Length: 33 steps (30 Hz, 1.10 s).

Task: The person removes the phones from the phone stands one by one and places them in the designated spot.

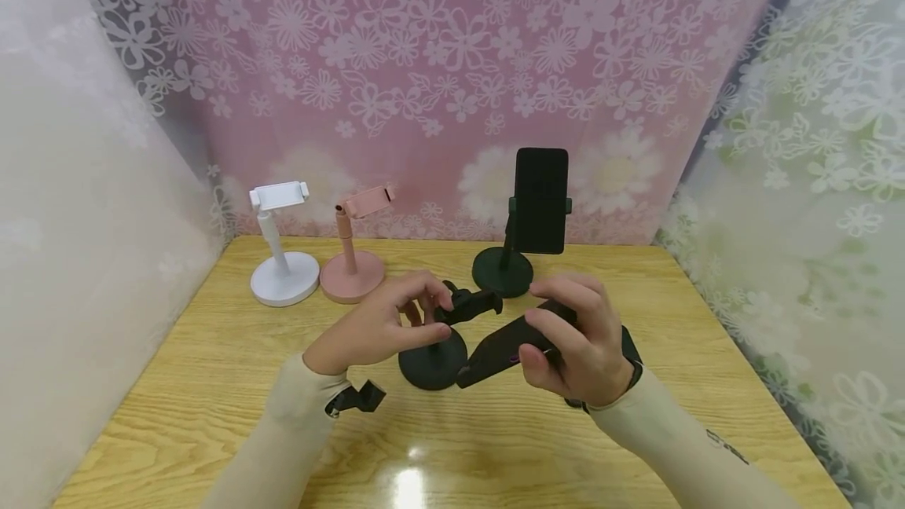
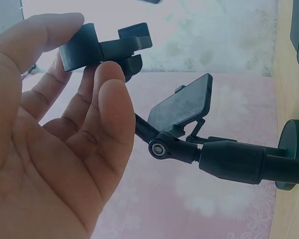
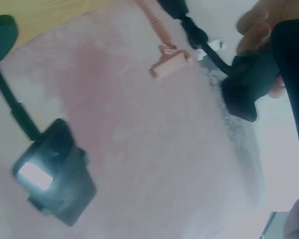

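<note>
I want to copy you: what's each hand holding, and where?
Left hand: the black phone stand, by its clamp's end. Right hand: a black smartphone, near one end.

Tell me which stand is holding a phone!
The dark green stand at the back right grips a phone; the white stand, pink stand and black stand hold none.

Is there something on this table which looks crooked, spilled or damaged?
Nothing looks spilled or damaged. In the head view, the pink holder slants up rightward more than the white holder, so it seems slightly askew, perhaps only by adjustment. The black holder, held in the left grip, is tilted too.
</note>
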Each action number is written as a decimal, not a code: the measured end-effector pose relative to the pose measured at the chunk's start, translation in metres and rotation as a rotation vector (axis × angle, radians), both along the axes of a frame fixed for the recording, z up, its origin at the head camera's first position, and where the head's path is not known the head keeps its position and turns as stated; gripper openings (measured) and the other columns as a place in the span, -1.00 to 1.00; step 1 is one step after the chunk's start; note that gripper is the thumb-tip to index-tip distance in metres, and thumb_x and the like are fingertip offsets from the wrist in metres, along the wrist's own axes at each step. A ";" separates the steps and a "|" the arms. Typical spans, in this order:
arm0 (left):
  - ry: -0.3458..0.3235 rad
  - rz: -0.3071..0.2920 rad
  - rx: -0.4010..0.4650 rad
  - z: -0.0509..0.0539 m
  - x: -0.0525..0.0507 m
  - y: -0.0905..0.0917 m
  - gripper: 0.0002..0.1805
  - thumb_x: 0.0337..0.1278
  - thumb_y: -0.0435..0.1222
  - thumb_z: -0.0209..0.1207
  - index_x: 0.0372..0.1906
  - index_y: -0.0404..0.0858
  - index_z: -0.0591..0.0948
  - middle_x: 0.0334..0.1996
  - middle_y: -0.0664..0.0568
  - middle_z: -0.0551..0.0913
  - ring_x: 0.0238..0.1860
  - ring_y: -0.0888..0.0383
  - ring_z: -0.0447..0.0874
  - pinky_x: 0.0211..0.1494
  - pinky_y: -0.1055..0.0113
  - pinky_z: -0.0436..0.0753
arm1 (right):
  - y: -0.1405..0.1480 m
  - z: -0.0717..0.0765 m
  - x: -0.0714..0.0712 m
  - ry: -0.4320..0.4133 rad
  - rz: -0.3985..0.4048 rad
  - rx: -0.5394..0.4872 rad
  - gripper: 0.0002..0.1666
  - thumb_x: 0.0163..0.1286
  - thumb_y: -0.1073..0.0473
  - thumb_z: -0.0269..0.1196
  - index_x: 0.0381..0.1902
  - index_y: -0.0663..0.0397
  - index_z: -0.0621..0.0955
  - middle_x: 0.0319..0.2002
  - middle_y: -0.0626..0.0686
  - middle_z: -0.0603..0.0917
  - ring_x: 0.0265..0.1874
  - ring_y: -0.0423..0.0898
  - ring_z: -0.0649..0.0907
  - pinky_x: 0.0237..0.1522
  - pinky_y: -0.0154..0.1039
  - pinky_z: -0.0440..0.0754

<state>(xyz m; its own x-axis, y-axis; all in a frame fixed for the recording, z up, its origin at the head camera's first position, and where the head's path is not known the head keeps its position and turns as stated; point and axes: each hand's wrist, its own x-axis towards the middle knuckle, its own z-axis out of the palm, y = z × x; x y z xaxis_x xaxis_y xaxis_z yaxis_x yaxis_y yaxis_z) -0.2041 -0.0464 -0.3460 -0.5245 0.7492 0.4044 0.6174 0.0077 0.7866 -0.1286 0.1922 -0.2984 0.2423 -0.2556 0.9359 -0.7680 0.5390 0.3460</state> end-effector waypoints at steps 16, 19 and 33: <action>-0.026 0.005 -0.017 -0.001 0.000 0.000 -0.77 0.36 -0.29 0.34 0.02 -0.03 0.59 -0.16 0.12 0.63 -0.24 0.13 0.63 -0.21 0.22 0.68 | 0.057 -0.065 -0.013 -0.398 -0.287 0.255 -0.62 0.61 0.05 -0.02 -0.27 0.17 0.60 -0.33 0.11 0.55 -0.43 0.00 0.44 -0.51 -0.14 0.48; -0.014 0.007 -0.015 0.000 -0.001 0.001 -0.77 0.36 -0.29 0.34 0.02 -0.03 0.59 -0.19 0.12 0.63 -0.26 0.14 0.64 -0.22 0.22 0.68 | 0.063 -0.078 -0.019 -0.493 -0.328 0.308 -0.62 0.61 0.05 -0.06 -0.30 0.13 0.57 -0.36 0.05 0.51 -0.44 -0.04 0.41 -0.50 -0.18 0.45; -0.007 0.006 -0.018 0.000 0.001 0.000 -0.77 0.37 -0.28 0.34 0.03 -0.04 0.59 -0.20 0.13 0.63 -0.25 0.15 0.64 -0.22 0.23 0.68 | 0.075 -0.123 -0.043 -0.950 -0.543 0.566 -0.83 0.48 0.06 0.14 -0.33 -0.07 0.45 -0.42 -0.11 0.34 -0.48 -0.17 0.29 -0.59 -0.35 0.26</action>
<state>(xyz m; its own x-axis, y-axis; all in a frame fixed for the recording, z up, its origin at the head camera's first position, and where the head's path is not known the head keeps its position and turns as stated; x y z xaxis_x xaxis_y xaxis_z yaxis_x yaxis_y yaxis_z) -0.2035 -0.0459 -0.3456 -0.5322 0.7528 0.3874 0.6117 0.0254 0.7907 -0.1721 0.2675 -0.4215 -0.7385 -0.5377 0.4069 -0.5655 0.8225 0.0605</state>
